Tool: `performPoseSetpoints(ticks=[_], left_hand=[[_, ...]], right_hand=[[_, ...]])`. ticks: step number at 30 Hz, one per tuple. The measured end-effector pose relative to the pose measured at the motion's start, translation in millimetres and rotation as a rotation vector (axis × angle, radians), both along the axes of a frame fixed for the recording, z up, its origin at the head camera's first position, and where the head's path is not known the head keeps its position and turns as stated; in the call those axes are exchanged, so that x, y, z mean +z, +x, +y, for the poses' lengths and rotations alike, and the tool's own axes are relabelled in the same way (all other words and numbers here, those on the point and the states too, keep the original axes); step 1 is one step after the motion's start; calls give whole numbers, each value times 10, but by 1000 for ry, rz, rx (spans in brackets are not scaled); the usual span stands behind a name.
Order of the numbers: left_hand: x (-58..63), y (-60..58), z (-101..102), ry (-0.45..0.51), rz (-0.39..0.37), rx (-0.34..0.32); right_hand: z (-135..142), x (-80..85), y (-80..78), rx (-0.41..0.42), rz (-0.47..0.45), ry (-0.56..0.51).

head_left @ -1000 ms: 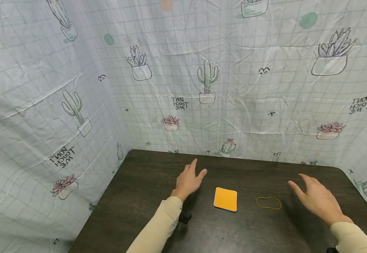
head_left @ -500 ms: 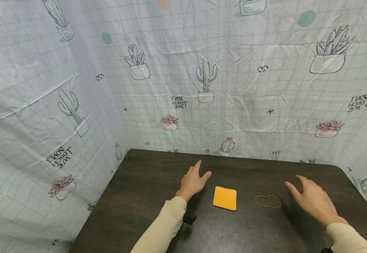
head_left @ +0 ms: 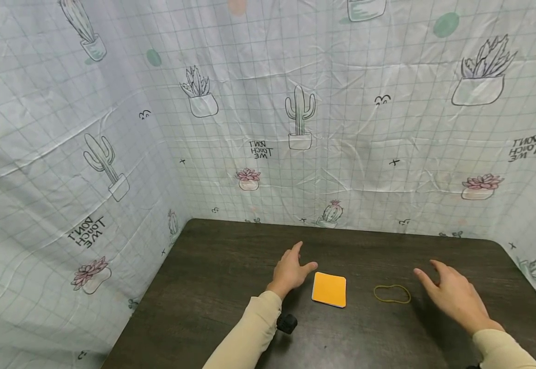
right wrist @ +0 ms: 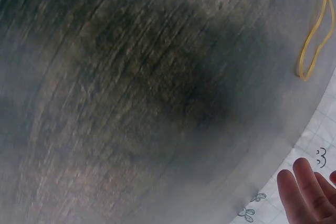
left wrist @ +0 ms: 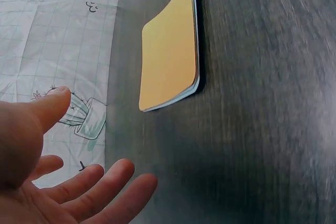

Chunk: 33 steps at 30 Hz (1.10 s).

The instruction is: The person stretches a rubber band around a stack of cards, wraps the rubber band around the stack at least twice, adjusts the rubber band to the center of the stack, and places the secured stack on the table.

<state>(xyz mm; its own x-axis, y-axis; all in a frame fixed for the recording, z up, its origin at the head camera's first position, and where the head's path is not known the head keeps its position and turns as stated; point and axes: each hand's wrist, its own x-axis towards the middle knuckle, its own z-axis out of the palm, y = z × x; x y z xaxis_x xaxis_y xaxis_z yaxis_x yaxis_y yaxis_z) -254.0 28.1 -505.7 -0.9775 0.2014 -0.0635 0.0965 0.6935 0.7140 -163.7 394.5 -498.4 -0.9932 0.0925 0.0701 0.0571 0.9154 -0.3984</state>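
Note:
A small stack of orange-topped cards or a thin notepad lies flat on the dark table; in the left wrist view its orange cover shows pale layered edges and a slight bend. Just left of it my left hand hovers, fingers spread and thumb pointing toward it, holding nothing. A thin yellow rubber band rests in a loose loop to the right of the stack. Beyond the band, to its right, my right hand is held above the table, relaxed and holding nothing. In the right wrist view the rubber band appears near the right edge.
The dark wood-grain table has rounded far corners. A white gridded curtain printed with cacti hangs behind it and along both sides. A black wrist camera sits under the left wrist.
My left hand has moved right and slightly nearer, close to the orange stack. My right hand has shifted slightly left toward the rubber band. Stack and band have stayed put.

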Motion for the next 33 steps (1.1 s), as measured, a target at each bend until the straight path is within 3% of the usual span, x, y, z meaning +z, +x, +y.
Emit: performPoseSetpoints(ticks=[20,26,33], left_hand=[[-217,105,238,111,-147,106],[-269,156,313,67,-151,134],[-315,210,363,-47,-77,129]], right_hand=[[-63,-83,-1,4,-7,-43],[-65,-85,-7,2,-4,-47],[-79,-110,-2,5,-27,-58]])
